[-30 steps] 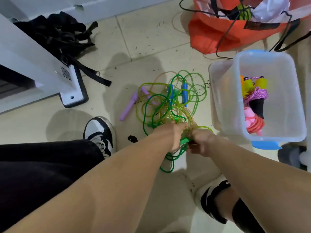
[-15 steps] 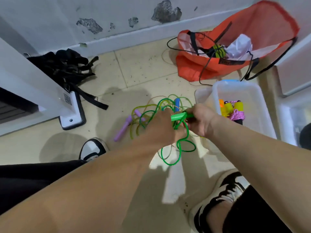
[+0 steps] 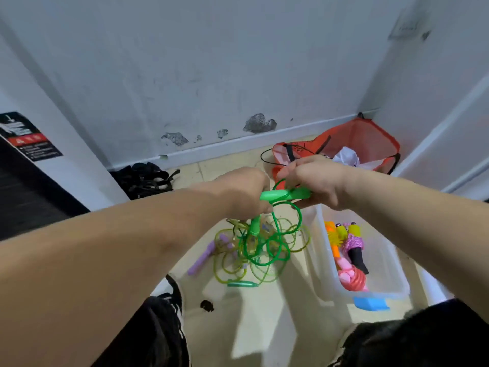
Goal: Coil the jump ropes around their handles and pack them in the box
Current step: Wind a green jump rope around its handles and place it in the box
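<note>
Both hands are raised above the floor with a green jump rope. My right hand (image 3: 315, 181) grips the green handles (image 3: 280, 194), which lie sideways between the hands. My left hand (image 3: 246, 192) holds the green cord (image 3: 264, 245) that hangs in loops down to a tangle of yellow-green ropes (image 3: 238, 263) on the tiles. A purple handle (image 3: 202, 258) and a teal handle (image 3: 242, 284) lie in that tangle. The clear plastic box (image 3: 397, 290) stands to the right and holds coiled ropes (image 3: 352, 250) in orange, yellow, pink and black.
An orange mesh bag (image 3: 367, 144) with black cords leans against the wall behind my hands. Black straps (image 3: 145, 180) lie by the baseboard at left. A white and black cabinet (image 3: 31, 165) stands at left. My knees fill the lower corners.
Both hands have lifted the green handles up from the floor pile, and the green cord now trails down from them. The camera has tilted upward toward the wall.
</note>
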Demonstrator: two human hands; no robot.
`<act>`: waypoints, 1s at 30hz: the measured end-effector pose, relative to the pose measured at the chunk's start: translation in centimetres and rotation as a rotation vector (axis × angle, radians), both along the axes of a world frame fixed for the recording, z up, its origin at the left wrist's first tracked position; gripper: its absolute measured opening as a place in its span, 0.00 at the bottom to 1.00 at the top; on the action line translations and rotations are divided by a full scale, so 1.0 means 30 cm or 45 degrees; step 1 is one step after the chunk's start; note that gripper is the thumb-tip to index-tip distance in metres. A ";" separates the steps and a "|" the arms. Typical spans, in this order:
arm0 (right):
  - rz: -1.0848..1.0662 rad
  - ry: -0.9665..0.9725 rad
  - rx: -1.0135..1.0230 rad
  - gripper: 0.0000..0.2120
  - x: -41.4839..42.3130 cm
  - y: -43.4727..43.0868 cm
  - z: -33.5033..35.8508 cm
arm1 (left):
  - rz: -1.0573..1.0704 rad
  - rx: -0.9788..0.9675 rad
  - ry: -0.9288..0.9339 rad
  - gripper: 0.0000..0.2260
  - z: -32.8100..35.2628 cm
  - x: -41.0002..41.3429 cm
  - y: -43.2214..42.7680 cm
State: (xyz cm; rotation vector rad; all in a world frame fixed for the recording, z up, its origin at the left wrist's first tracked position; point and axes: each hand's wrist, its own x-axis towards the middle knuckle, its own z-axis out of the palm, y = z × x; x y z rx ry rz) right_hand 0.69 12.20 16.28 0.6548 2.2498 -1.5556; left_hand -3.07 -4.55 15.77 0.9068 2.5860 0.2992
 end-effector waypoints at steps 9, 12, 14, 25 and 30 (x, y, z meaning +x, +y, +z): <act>0.060 0.159 0.474 0.15 0.004 0.036 0.058 | -0.018 -0.024 0.379 0.12 0.189 -0.037 -0.006; 0.188 0.368 0.331 0.25 -0.011 0.025 0.102 | -0.002 0.234 0.101 0.08 0.172 -0.041 0.032; 0.284 0.421 0.118 0.29 -0.017 0.023 0.128 | 0.079 0.527 -0.066 0.03 0.176 -0.043 0.064; -0.353 0.445 -0.139 0.08 -0.075 0.029 0.175 | 0.061 0.412 -0.376 0.05 0.153 -0.142 0.051; -0.276 0.360 -0.126 0.04 -0.079 0.058 0.157 | 0.234 0.418 -0.297 0.10 0.112 -0.148 0.067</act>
